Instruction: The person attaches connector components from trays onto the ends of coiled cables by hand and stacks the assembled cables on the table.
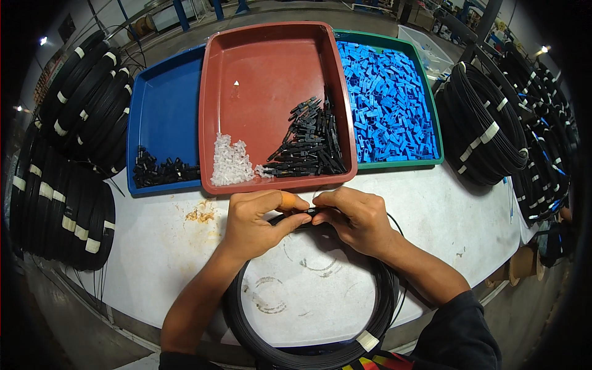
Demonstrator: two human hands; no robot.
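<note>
My left hand (256, 219), with an orange wrap on one finger, and my right hand (356, 216) meet just in front of the red tray. Thumbs and forefingers of both pinch a small black connector (312, 211), largely hidden by the fingertips. Below them a coil of black cable (387, 293) lies at the near side of the table, bound with a white tape label (367, 340). One loose strand of the cable loops out to the right, past my right wrist.
The red tray (265, 61) holds white plastic clips (231, 163) and black connectors (314, 139). A blue tray (163, 105) contains small black parts; a green tray (439, 139) holds blue clips (388, 102). Cable coils stand stacked left (61, 203) and right (484, 123) on the white table (154, 259).
</note>
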